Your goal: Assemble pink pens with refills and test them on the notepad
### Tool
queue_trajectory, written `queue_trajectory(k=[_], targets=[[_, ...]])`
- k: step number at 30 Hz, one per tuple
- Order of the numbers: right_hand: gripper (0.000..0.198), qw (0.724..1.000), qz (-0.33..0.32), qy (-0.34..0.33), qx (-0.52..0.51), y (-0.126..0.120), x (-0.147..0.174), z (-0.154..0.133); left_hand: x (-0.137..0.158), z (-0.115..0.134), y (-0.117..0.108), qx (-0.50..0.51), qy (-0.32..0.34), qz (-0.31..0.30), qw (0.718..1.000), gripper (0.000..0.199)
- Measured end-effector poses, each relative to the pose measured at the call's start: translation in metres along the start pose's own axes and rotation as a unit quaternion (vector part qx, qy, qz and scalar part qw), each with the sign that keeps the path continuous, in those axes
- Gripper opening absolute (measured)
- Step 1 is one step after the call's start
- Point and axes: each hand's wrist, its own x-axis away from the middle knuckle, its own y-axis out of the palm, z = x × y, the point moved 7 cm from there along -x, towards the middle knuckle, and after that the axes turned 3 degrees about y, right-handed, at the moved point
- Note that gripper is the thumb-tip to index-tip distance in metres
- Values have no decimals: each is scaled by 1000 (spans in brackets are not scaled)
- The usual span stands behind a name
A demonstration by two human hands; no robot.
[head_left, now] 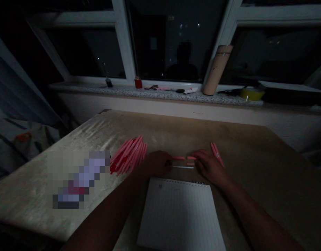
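My left hand [159, 162] is closed round a pink pen barrel [178, 158], whose end sticks out to the right. Facing it across a small gap is a shorter pink pen part [191, 158], pinched in the fingers of my right hand [209, 166]. Just below lie a small pink piece [190, 164] and a thin white stick [184, 167] like a refill, between the hands. A pile of pink pens [130, 155] rests beside my left hand. Beyond my right hand are a few more pink pens [217, 153], laid side by side.
A spiral lined notebook [180, 212] lies open on the table [244, 146] in front of me. At left is a blurred-out object [82, 181]. On the windowsill [89, 90] stand a red jar [138, 82], a tall cardboard tube [218, 69] and a yellow roll [251, 94].
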Motion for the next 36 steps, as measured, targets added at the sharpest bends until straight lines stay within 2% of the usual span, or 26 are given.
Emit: queue_trajectory(k=[4,9,17,21,27,36], targets=[[33,999,-2,23,-25,10,1,15,0,0,0,-12,2,5,1000,20],[29,999,-9,48,-5,13,1,22,0,2,-2,-8,2,7,1000,18],[18,999,5,-4,38,-5,3,11,2,-4,-20,12,-41,76,996,22],[17,998,-6,-11,64,-6,5,12,3,-8,-27,-2,-54,100,993,21],[16,994,-24,-27,100,1,6,5,2,-3,-23,-14,-38,89,995,20],[18,994,-41,-11,102,7,4,5,-2,4,-13,-7,-36,91,995,22]])
